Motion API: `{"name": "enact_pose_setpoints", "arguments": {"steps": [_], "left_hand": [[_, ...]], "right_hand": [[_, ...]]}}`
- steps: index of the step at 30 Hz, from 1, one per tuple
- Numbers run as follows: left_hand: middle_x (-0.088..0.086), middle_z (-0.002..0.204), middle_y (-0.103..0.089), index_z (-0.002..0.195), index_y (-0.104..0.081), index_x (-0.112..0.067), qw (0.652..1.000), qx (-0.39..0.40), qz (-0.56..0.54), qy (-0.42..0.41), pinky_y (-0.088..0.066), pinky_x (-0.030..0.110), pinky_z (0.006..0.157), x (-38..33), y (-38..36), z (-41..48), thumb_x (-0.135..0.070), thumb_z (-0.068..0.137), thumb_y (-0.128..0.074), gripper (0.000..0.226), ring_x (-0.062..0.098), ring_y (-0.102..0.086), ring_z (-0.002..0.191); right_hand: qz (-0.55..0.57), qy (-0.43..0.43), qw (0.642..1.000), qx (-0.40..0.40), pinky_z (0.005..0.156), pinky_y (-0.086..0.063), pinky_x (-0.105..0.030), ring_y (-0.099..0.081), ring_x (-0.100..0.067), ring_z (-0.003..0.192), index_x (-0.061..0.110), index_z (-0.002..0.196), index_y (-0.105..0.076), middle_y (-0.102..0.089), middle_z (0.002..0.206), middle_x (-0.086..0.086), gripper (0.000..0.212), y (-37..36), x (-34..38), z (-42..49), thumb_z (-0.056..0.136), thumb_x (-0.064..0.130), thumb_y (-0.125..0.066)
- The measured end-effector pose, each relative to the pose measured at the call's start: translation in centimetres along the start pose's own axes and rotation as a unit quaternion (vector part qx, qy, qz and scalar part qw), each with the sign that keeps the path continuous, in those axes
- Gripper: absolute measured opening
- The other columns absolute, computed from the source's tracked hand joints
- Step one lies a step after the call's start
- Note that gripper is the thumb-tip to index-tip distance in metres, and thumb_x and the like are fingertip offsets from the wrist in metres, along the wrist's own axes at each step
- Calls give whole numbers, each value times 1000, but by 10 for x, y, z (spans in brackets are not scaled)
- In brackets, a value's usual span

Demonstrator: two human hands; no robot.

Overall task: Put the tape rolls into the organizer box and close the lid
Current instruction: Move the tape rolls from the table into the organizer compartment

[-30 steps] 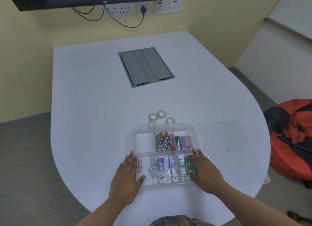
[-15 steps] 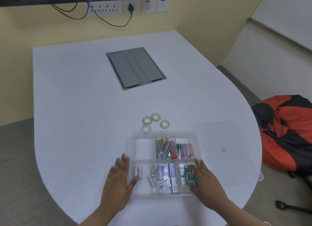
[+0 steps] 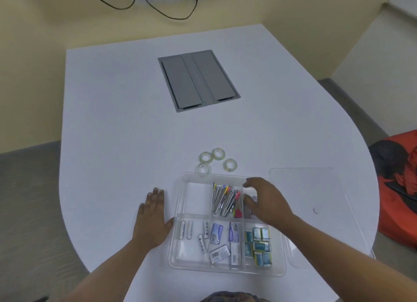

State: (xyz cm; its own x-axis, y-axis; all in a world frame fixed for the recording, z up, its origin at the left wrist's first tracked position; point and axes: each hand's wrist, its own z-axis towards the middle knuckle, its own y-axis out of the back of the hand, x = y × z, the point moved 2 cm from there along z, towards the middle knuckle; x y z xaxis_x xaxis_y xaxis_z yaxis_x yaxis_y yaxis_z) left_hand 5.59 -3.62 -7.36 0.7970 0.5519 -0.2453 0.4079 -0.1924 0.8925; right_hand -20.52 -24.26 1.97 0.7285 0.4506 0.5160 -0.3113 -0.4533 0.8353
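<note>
Several clear tape rolls (image 3: 216, 160) lie on the white table just beyond the far edge of the clear organizer box (image 3: 178, 213). The box is uncovered, with pens, batteries and small packets in its compartments; its far-left compartment is bare. The clear lid (image 3: 316, 189) lies flat to the right of the box. My left hand (image 3: 151, 219) rests flat on the table against the box's left wall. My right hand (image 3: 265, 200) hovers over the box's far-right compartment, fingers apart, holding nothing.
A grey cable hatch (image 3: 198, 79) is set into the table (image 3: 112, 121) farther back. Wall sockets with black cables (image 3: 167, 8) sit on the yellow wall. An orange and black bag (image 3: 399, 184) lies on the floor at the right, past the table's curved edge.
My right hand has lifted off the box's near-right compartment and moved forward over the far-right one. My left hand stays at the box's left side. The view has shifted.
</note>
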Motion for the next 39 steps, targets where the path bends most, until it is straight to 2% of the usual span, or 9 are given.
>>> {"name": "enact_pose_setpoints", "arguments": {"steps": [4,7,10,15,20,26,32,36,39], "left_hand": [[10,155,29,144,23,-11,998,58,-7,21,4,49,118,-1,-18,11,-62,90,-32,92,26,25,142],[4,146,40,137,32,-10,997,78,-10,15,12,47,114,2,-21,11,-85,66,2,108,19,36,134],[3,144,44,138,34,-12,996,83,-10,5,14,46,113,3,-23,10,-85,53,25,112,20,40,133],[4,147,42,140,31,-12,996,83,-14,3,16,45,113,4,-27,10,-82,62,23,105,20,41,134],[3,145,45,139,35,-14,996,89,-6,0,17,46,112,6,-27,12,-77,65,25,98,21,42,133],[6,147,42,138,35,-15,996,86,-6,4,18,46,111,5,-27,12,-58,94,-19,82,22,42,133],[5,148,42,139,33,-15,996,90,-8,5,19,46,111,7,-27,12,-61,90,-14,82,22,42,134],[4,146,44,139,33,-15,996,89,-9,6,19,45,111,6,-27,11,-67,79,1,86,22,42,134],[5,147,42,139,34,-15,996,84,-8,7,20,45,111,6,-28,12,-62,89,-14,83,22,42,133]], "right_hand": [[56,-39,997,27,86,-47,-27,-64,-16,100,16,111,-67,-68,114,-2,24,3,1,45,89,25,-66],[54,-62,996,34,79,-45,-24,-61,-11,89,15,109,-67,-69,112,-1,23,0,-1,76,89,26,-67],[33,-90,995,36,80,-43,-25,-60,-15,90,15,106,-68,-69,111,-2,23,-8,-5,102,86,27,-67],[12,-157,986,48,79,-43,-28,-58,-22,96,14,106,-65,-66,111,-5,29,-27,-10,133,81,28,-71],[-25,-196,979,57,71,-42,-29,-53,-21,84,14,104,-60,-64,101,-4,45,-37,-10,149,72,40,-79],[-78,-190,976,66,76,-45,-34,-60,-30,105,13,120,-56,-59,116,-8,66,-46,-5,158,68,47,-81],[-62,-189,979,40,73,-47,-32,-61,-28,93,18,111,-60,-63,107,-5,48,-42,2,152,71,41,-75],[9,-143,989,-28,75,-45,-32,-63,-24,91,22,119,-56,-65,106,3,54,-28,12,127,73,43,-74],[55,-88,994,-32,70,-49,-31,-66,-13,77,30,113,-55,-66,104,13,42,-26,28,95,77,45,-70]]}}
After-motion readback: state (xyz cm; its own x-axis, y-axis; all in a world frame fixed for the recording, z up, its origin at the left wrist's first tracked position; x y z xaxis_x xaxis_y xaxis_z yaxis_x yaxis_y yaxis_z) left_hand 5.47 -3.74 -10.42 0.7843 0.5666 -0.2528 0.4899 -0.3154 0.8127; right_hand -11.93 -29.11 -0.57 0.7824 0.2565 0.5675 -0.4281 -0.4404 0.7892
